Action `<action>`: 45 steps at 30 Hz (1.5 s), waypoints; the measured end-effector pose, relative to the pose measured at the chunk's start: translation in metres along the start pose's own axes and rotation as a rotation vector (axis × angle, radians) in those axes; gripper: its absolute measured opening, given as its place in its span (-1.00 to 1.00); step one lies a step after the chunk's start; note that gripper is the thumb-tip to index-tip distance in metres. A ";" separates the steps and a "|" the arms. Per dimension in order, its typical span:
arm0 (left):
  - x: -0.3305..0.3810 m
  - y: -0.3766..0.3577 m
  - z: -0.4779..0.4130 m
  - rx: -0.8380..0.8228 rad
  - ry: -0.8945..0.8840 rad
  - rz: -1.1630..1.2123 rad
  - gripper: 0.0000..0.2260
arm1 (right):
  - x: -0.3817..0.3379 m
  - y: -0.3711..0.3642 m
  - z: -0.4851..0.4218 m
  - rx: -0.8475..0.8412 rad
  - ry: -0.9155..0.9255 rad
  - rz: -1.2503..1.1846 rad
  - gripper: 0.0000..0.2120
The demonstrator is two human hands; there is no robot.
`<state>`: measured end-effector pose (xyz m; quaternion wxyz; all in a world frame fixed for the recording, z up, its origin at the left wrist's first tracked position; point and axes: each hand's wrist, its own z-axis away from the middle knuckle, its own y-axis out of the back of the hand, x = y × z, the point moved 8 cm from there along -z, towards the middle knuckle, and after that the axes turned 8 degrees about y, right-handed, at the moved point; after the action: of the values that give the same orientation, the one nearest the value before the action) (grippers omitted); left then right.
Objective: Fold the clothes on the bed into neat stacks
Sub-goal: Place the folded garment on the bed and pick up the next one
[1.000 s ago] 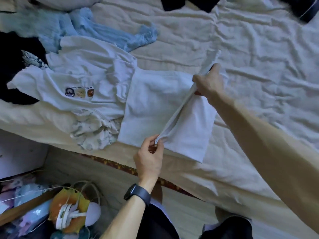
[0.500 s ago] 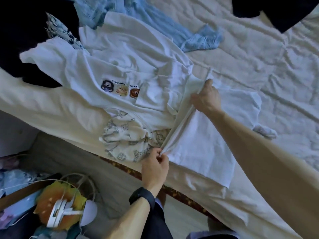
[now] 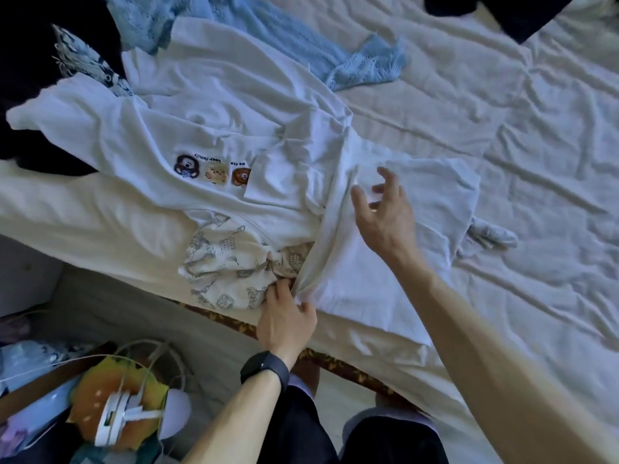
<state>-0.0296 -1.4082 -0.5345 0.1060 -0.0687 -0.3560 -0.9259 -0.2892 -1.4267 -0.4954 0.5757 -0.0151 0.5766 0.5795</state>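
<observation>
With the left hand [image 3: 286,318] pinching the near corner of the half-folded white garment [image 3: 361,289] at the near edge of the bed [image 3: 536,95], the released, spread right hand [image 3: 385,212] above it should press flat and sweep along the fold, smoothing creases.

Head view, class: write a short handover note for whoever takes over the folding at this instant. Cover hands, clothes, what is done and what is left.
Left hand: pinches the near end of the folded edge of the white garment.
Right hand: open, fingers spread above that garment.
Clothes: bear-patch T-shirt, printed cream piece, blue knit and dark clothes lie loose on the bed.
Done: white garment partly folded.
Left: finish it, fold the others, stack them. No stack is in view.
</observation>
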 end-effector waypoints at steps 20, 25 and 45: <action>-0.004 -0.030 0.004 -0.236 0.001 0.464 -0.84 | 0.226 0.053 0.192 0.173 -0.550 -0.544 -0.85; -0.012 -0.066 0.068 -0.210 0.018 0.449 -0.82 | 0.245 0.086 0.226 0.170 -0.541 -0.497 -0.82; -0.110 -0.098 0.191 -0.219 0.136 0.660 -0.60 | 0.281 0.077 0.418 0.192 -0.632 -0.647 -0.75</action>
<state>0.0627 -1.1928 -0.4790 0.4148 -0.1292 -0.2054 -0.8769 -0.1665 -0.9322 -0.4970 0.8733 0.0364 0.3895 0.2904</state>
